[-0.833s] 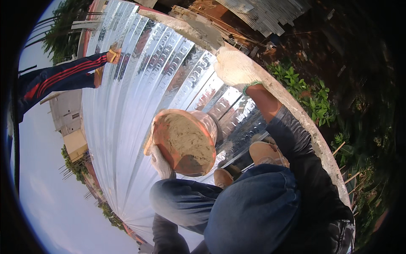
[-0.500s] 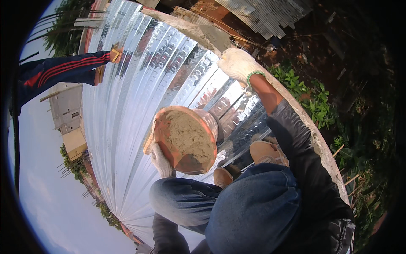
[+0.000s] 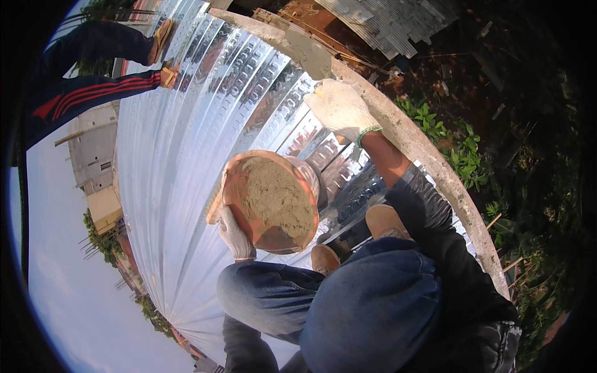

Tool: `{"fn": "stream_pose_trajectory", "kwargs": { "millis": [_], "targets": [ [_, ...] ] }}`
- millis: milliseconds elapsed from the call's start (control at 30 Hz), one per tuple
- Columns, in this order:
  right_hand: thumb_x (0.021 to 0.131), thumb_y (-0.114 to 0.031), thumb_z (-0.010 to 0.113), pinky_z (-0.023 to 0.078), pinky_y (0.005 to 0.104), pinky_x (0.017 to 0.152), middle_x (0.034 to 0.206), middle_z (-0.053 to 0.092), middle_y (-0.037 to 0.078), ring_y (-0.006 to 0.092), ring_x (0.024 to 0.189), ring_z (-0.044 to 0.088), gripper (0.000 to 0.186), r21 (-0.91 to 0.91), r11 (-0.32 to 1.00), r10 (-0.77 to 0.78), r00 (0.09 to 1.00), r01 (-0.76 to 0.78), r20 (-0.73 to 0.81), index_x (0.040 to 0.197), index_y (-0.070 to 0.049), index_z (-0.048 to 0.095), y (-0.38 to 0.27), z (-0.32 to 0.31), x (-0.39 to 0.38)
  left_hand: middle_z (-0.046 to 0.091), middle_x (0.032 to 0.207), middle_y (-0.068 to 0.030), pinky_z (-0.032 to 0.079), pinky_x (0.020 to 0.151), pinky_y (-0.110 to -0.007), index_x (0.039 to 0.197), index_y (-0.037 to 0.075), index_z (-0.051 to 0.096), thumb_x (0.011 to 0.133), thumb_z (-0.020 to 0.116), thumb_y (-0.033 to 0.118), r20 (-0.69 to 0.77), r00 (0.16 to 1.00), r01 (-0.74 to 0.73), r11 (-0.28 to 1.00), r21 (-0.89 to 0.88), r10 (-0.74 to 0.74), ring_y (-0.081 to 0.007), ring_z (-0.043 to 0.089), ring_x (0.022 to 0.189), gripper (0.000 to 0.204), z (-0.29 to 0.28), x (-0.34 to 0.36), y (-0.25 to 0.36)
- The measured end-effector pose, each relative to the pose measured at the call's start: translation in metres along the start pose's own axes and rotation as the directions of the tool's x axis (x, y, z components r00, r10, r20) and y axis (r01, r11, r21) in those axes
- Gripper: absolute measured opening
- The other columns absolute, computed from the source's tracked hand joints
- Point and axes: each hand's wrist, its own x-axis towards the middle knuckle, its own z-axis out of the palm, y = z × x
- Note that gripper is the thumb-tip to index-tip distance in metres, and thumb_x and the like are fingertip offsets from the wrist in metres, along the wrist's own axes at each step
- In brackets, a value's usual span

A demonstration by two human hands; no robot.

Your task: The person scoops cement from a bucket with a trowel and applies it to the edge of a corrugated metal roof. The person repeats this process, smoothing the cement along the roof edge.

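Observation:
My left hand (image 3: 235,235), in a pale knit glove, grips the near-left rim of an orange bucket (image 3: 302,229). Grey-brown wet mortar (image 3: 268,194) fills much of it, and its mouth tilts toward me. A tan strip (image 3: 215,207) shows beside that hand, along the bucket's outer side. My right hand (image 3: 339,107), gloved with a green cuff edge, is closed over the metal sheets near the cement-topped wall edge. A small tan stub pokes out under its wrist; the rest of what it holds is hidden. Shiny ribbed metal roofing sheets (image 3: 180,161) lie beneath both hands.
A curved cement wall edge (image 3: 429,165) runs along the right, with plants (image 3: 463,158) and lower ground beyond. Another person's legs (image 3: 93,93) stand on the sheets at upper left. My shoes (image 3: 385,222) rest on the roofing. Corrugated sheets (image 3: 388,25) lie below, at the top.
My right hand has shifted slightly left and back from the wall edge toward the sheets. The other person's second foot has come into fuller view. My left hand keeps hold of the bucket.

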Motion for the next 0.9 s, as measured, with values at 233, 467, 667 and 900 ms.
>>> {"fn": "stream_pose_trajectory", "kwargs": {
  "millis": [233,467,667,900],
  "targets": [
    [0.101,-0.037,0.059,0.056,0.0465,0.074,0.072,0.071,0.021,0.0352,0.074,0.074,0.047,0.301,0.853,0.319,0.882,-0.426,0.346,0.087,0.006,0.072,-0.022,-0.069,-0.01,0.066,0.1,0.0066,0.047,0.075,-0.022,0.114,0.004,0.074,0.114,0.065,0.034,-0.037,0.999,0.017,1.0,-0.003,-0.017,-0.003,0.057,0.087,0.031,-0.003,-0.002,0.006],
    [0.101,-0.041,0.061,0.054,0.044,0.068,0.069,0.068,0.016,0.0258,0.065,0.07,0.049,0.341,0.823,0.332,0.871,-0.455,0.362,0.085,0.005,0.069,-0.004,-0.064,-0.015,0.067,0.102,0.0057,0.048,0.078,-0.023,0.115,0.004,0.074,0.115,0.064,0.033,-0.065,0.998,-0.011,0.999,0.041,0.014,-0.0039,0.058,0.088,0.031,0.003,-0.004,0.007],
    [0.105,-0.043,0.062,0.055,0.0408,0.065,0.075,0.069,0.012,0.0217,0.065,0.07,0.048,0.462,0.71,0.351,0.836,-0.531,0.422,0.091,0.003,0.071,-0.004,-0.049,-0.018,0.067,0.104,0.005,0.049,0.081,-0.024,0.116,0.004,0.074,0.114,0.065,0.034,-0.014,1.0,-0.013,1.0,0.003,0.013,-0.0051,0.059,0.091,0.031,-0.01,0.004,-0.003],
    [0.104,-0.04,0.062,0.056,0.0422,0.064,0.075,0.07,0.014,0.0236,0.065,0.072,0.05,0.478,0.615,0.396,0.77,-0.627,0.5,0.089,0.007,0.071,-0.009,-0.041,-0.025,0.066,0.104,0.0052,0.049,0.08,-0.025,0.114,0.004,0.073,0.114,0.065,0.035,-0.02,1.0,0.007,1.0,0.016,-0.007,-0.005,0.058,0.092,0.032,-0.011,0.004,-0.002]
  ]
}}
